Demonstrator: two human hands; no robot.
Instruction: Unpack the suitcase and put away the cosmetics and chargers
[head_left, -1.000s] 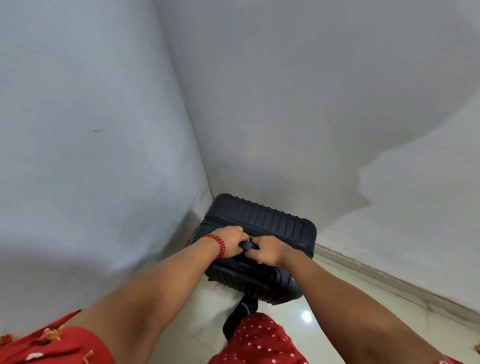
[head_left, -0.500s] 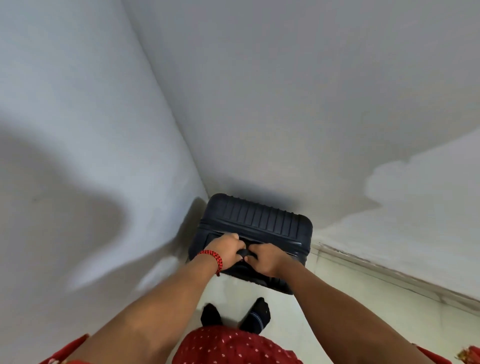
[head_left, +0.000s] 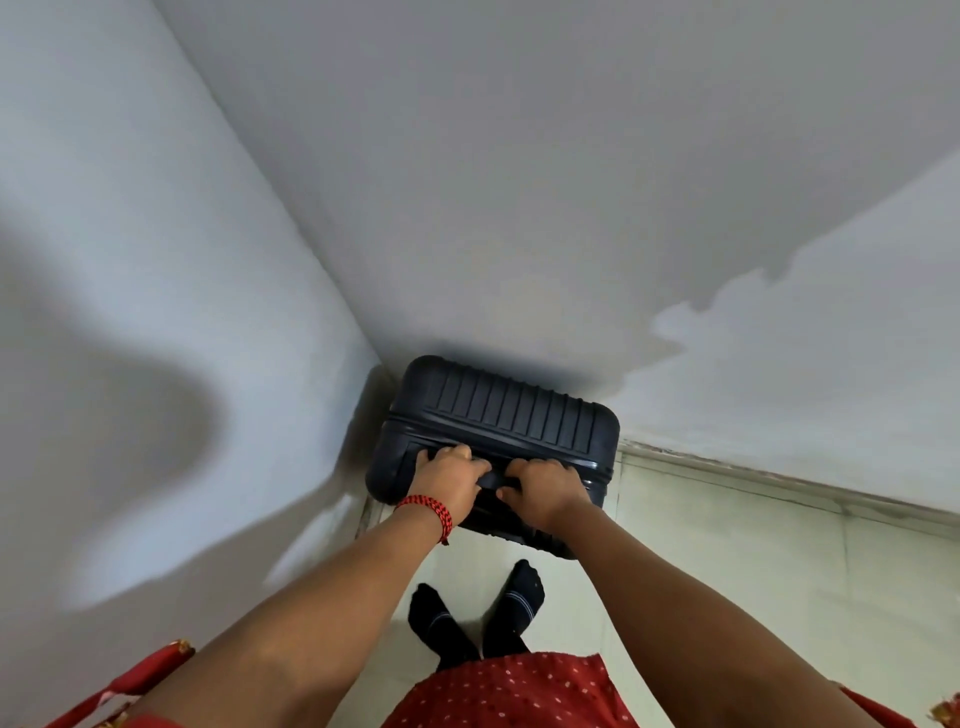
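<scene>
Compared with a second ago, the suitcase (head_left: 501, 410) is sitting squarer and nearer the corner, no longer tipped toward the person, and both socked feet (head_left: 441, 621) are now showing beneath it. It is standing upright on the floor (head_left: 727, 561) at 12 o'clock from the feet, apparently zipped shut, its ribbed top facing the camera.

The left hand (head_left: 449, 480), wearing a red thread bracelet (head_left: 428, 508), and the right hand (head_left: 543, 493) are both curling around the top handle (head_left: 493, 482), grasping it side by side. No cosmetics or chargers are showing, so the unpacking itself is probably not yet begun; the case likely needs hauling out and laying flat before it can be opened.

Room for that is looking tight on two sides. The left wall (head_left: 156, 312) is running just beside the case at 9 o'clock, and the back wall (head_left: 571, 208) is sitting close behind it at 12 o'clock; whether the shell is touching either one is hard to tell. Open floor is stretching away at 3 o'clock along the skirting (head_left: 779, 486), and toward 6 o'clock past the feet, so pulling back or swinging right seems the freer path. Toes are standing near the lower edge of the case, a possible snag.
</scene>
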